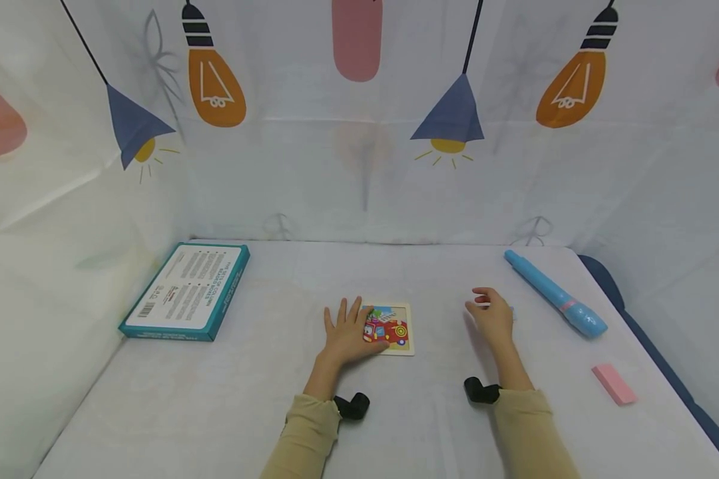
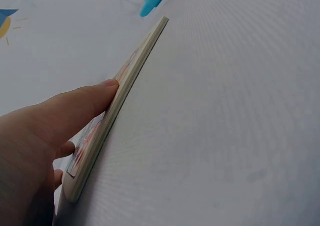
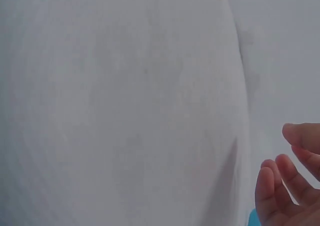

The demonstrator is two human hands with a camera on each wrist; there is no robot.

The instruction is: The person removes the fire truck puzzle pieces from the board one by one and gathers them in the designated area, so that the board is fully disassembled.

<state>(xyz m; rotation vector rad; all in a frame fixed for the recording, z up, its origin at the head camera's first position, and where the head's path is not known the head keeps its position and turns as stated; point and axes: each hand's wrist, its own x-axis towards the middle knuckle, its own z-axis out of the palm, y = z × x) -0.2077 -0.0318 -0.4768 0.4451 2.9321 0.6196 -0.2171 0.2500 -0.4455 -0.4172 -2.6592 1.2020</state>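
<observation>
My left hand (image 1: 349,336) rests with spread fingers on the left part of a small picture puzzle board (image 1: 403,327), which shows a red vehicle in a pale frame. In the left wrist view the thumb (image 2: 95,96) presses on the front edge of the board (image 2: 112,110), and other fingers lie on its far side. My right hand (image 1: 494,319) is held over the table right of the board, fingers loosely curled. In the right wrist view the thumb and fingers (image 3: 287,181) show nothing between them. A small pale blue bit (image 1: 513,313) shows behind the right hand, mostly hidden.
A blue tube with a wide end (image 1: 554,293) lies at the back right, with a pink block (image 1: 614,384) nearer the front. On the left lies a teal-edged boxed book (image 1: 186,289). White printed cloth (image 1: 311,166) hangs behind the white table (image 1: 216,399).
</observation>
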